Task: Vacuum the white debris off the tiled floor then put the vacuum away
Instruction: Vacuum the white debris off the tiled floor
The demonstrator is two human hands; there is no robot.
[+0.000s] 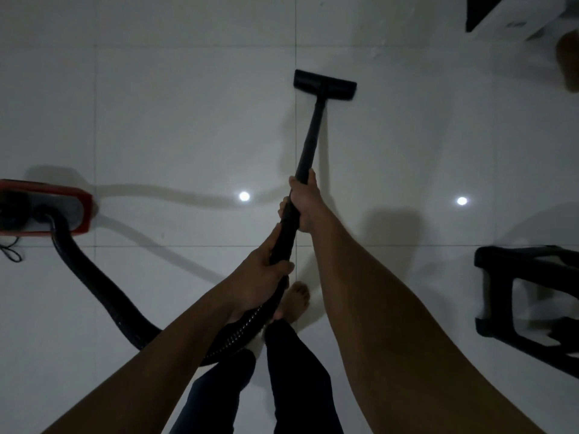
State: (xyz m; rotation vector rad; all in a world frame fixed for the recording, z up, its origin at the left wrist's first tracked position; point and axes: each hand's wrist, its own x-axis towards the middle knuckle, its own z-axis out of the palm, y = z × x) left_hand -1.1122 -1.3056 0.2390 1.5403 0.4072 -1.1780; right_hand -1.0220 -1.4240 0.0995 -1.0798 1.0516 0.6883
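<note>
- Vacuum's ribbed black hose (103, 296) loops at the 6 o'clock side, behind the bare foot (296, 300), and runs to the red canister (47, 208) at 9 o'clock.
- Left hand (260, 280) is clenched round the hose end; right hand (302, 205) grasps the black wand (310, 139) above it.
- The flat black floor nozzle (324, 83) rests on the glossy white tiled floor (188, 104) at 12 o'clock.
- Vacuuming seems under way; no debris is discernible, so another sweep probably comes next.

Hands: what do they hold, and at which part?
Both grip the black vacuum wand: right hand higher on the tube, left hand at its hose end.
</note>
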